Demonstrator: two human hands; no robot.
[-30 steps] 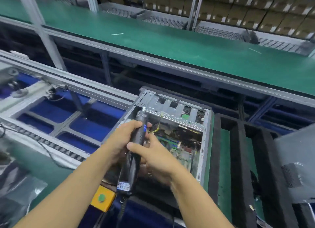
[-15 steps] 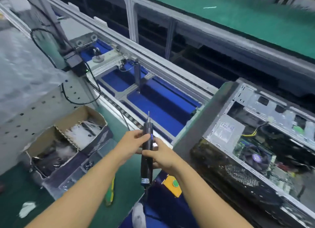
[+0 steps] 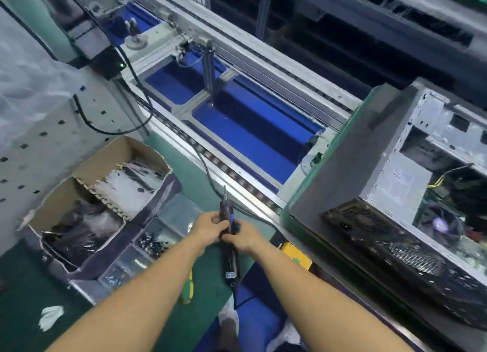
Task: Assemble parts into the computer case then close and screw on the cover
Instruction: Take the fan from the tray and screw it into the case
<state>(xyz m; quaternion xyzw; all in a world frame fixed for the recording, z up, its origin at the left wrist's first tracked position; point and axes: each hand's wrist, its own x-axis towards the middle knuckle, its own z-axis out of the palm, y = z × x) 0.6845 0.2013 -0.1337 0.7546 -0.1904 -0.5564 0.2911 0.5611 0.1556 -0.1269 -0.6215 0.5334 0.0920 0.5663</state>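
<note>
Both hands hold a black electric screwdriver (image 3: 229,257) upright, its bit pointing away from me and a blue light on its body. My left hand (image 3: 208,226) wraps the upper body from the left; my right hand (image 3: 243,235) grips it from the right. The open computer case (image 3: 411,183) lies on its side at the right, well apart from the tool, with its power supply, fan and yellow wires showing inside. A clear compartment tray holding small dark screws (image 3: 152,242) sits just left of my hands.
A cardboard box (image 3: 87,183) of bagged parts stands at the left beside a perforated panel. The conveyor frame (image 3: 237,130) with blue panels runs diagonally ahead. A yellow button box (image 3: 296,255) sits by my right forearm. A black cable (image 3: 110,130) loops at the left.
My view swung left and down, away from the case. Both hands carried the screwdriver off the case to the bench near the screw tray.
</note>
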